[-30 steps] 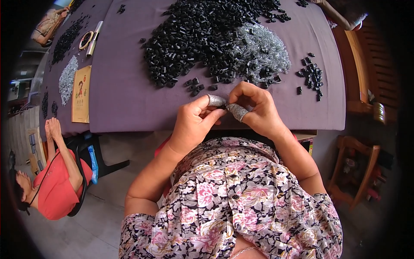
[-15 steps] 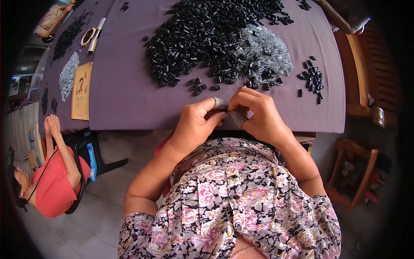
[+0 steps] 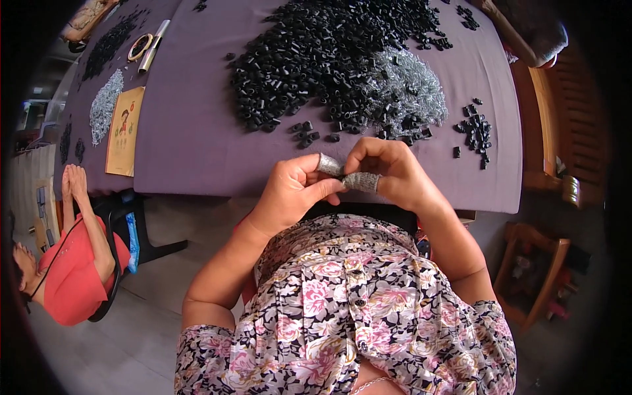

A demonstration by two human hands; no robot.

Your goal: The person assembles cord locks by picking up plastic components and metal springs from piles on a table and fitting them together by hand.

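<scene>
My left hand (image 3: 286, 194) and my right hand (image 3: 395, 174) meet fingertip to fingertip just above the near edge of the purple-covered table (image 3: 197, 151). A grey wrap covers my left thumb tip (image 3: 329, 164), and another grey wrap covers a right fingertip (image 3: 362, 182). The fingers are pinched together, and whatever lies between them is hidden. Just beyond my hands lies a big heap of small black cylinders (image 3: 309, 59), with a pile of thin metal springs (image 3: 401, 85) against its right side. A few loose black pieces (image 3: 309, 135) lie closest to my hands.
A small cluster of black pieces (image 3: 477, 131) lies at the right. At the far left are a yellow booklet (image 3: 125, 131), another spring pile (image 3: 105, 105) and a tape ring (image 3: 139, 46). A person in red (image 3: 72, 276) sits at the left. A wooden chair (image 3: 540, 289) stands at the right.
My hands have stayed joined and have drifted slightly toward my body. The fingertips have shifted a little against each other.
</scene>
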